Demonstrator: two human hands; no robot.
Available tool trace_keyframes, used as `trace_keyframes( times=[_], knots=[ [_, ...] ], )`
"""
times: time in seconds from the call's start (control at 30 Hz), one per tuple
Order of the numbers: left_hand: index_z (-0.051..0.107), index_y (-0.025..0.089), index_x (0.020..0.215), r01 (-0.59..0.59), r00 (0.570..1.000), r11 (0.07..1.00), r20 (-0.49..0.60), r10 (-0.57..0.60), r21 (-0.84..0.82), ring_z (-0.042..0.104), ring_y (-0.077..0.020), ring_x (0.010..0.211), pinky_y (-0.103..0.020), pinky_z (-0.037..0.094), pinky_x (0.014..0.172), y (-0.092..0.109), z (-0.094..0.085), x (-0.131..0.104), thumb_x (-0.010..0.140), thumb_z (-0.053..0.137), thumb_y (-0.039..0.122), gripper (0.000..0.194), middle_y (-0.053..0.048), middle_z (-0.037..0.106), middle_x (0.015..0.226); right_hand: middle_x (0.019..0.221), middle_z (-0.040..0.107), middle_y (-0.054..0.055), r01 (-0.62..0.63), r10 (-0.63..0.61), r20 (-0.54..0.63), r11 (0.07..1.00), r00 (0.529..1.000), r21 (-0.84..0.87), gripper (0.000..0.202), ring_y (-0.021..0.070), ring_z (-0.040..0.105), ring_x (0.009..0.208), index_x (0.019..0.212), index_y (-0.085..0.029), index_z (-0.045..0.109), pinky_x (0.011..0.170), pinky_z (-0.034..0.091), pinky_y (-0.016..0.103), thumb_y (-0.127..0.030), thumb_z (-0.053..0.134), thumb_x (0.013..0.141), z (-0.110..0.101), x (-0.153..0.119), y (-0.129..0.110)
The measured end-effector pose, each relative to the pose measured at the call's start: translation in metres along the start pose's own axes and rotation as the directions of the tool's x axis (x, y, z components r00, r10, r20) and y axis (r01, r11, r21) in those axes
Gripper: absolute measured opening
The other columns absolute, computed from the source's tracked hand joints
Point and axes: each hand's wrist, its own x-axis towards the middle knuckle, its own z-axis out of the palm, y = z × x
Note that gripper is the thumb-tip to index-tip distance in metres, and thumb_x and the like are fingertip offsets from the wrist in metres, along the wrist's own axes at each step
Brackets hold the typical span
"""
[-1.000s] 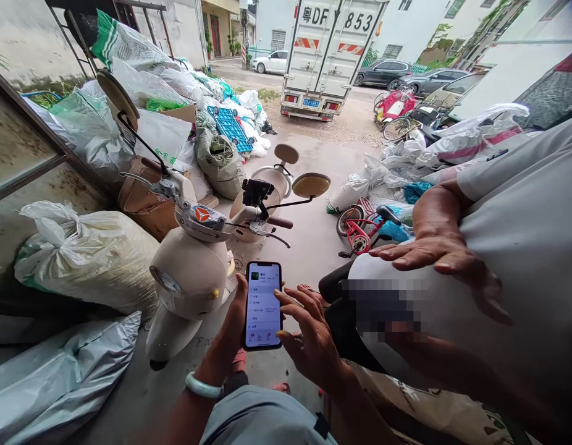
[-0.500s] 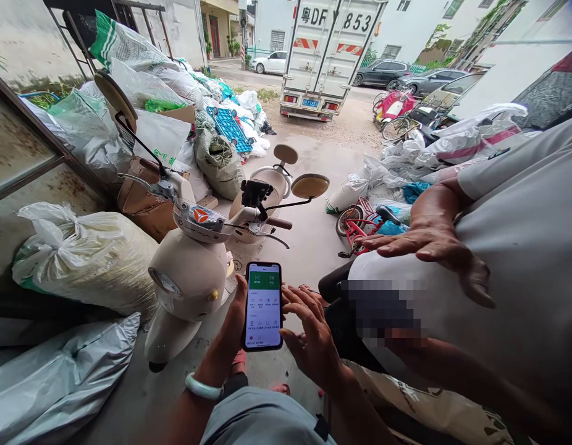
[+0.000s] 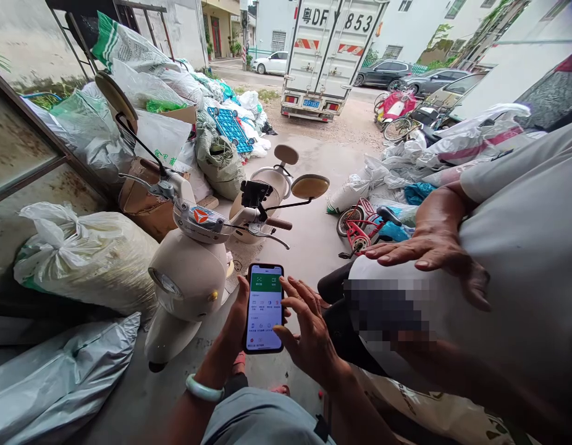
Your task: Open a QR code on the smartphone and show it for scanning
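A smartphone (image 3: 262,312) sits upright in my left hand (image 3: 236,318), whose fingers wrap round it from behind and the left edge. Its lit screen shows a green band at the top and rows of small icons below. My right hand (image 3: 316,337) is at the phone's right side, fingers spread and holding nothing. The right thumb tip lies over the lower right of the screen; I cannot tell whether it touches. A pale bangle (image 3: 204,389) circles my left wrist.
A cream scooter (image 3: 188,266) stands just ahead on the left, beside a tied sack (image 3: 82,259). On the right sits another person (image 3: 513,259), one hand (image 3: 434,244) held out flat. Piled bags (image 3: 160,93), a red bicycle (image 3: 360,225) and a truck (image 3: 332,55) are farther off.
My right hand has shifted slightly left, bringing its thumb over the screen's lower right. The other person's outstretched hand has moved a little. My left hand keeps hold of the smartphone.
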Motion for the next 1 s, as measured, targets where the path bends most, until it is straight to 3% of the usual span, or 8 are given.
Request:
trace_keyframes(
  times=[0.4,0.63,1.0],
  knots=[
    [0.053,0.013,0.132,0.008,1.0,1.0,-0.014,-0.008,-0.021,0.07,-0.03,0.094,-0.042,0.054,0.085,-0.0023,-0.0019,0.003,0.086,0.035,0.071,0.076,-0.017,0.073,0.102,0.142,0.045,0.017,0.011,-0.01,-0.015,1.0,1.0,0.016,0.03,0.0314,0.035,0.136,0.115,-0.018,0.044,0.109,0.033,0.056,-0.045,0.041,0.104,0.0033,0.0013,0.0011],
    [0.056,0.013,0.127,0.022,1.0,0.999,0.017,-0.021,-0.032,0.07,-0.0298,0.093,-0.042,0.055,0.084,-0.0005,-0.0023,-0.0001,0.083,0.037,0.074,0.078,-0.017,0.073,0.1,0.133,0.054,0.014,0.013,-0.011,-0.045,0.999,0.999,0.05,0.023,0.0286,0.045,0.128,0.112,-0.018,0.047,0.107,0.035,0.053,-0.039,0.042,0.104,-0.0011,-0.0057,0.0015],
    [0.057,0.014,0.127,0.064,0.998,0.998,0.026,-0.064,-0.011,0.069,-0.0305,0.096,-0.042,0.055,0.083,-0.0009,-0.0027,-0.0024,0.083,0.032,0.076,0.08,-0.017,0.073,0.1,0.14,0.047,0.015,-0.024,0.024,-0.004,0.999,1.0,0.021,0.029,0.0302,0.038,0.134,0.117,-0.018,0.046,0.109,0.034,0.056,-0.043,0.042,0.104,0.0012,-0.0043,0.0016]
  ],
)
